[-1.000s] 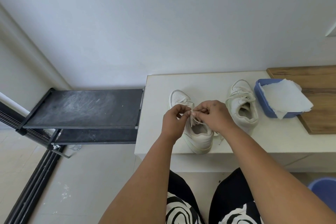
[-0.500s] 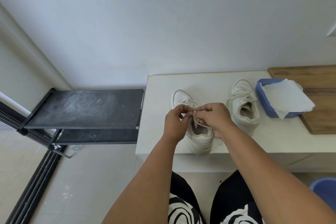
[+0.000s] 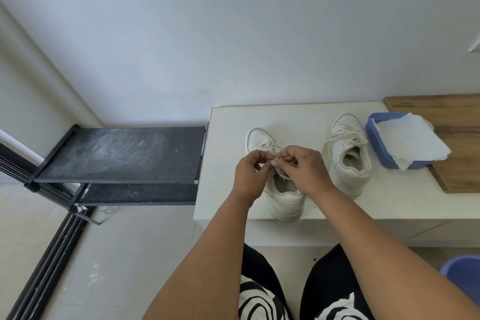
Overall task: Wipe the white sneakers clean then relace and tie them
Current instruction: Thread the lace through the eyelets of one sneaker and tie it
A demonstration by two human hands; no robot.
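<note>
While pinched by hands (image 3: 278, 171) — off-white laces (image 3: 281, 174)

Black rack (image 3: 122, 154) at left centre, dusted white. Wooden board (image 3: 457, 143) at right edge. Blue tub (image 3: 381, 148) just left of board, covered by white paper (image 3: 410, 141). Blue bucket (image 3: 462, 271) seen lower right.

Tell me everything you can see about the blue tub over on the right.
The blue tub is a shallow, rounded-cornered container that looks like plastic. It sits upright on the white table, its far right side over the edge of a wooden board. A stack of white paper towels lies across its top, overhanging the near right rim and hiding the inside. The right sneaker stands just left of it; whether they touch is unclear. No hand touches it.
</note>
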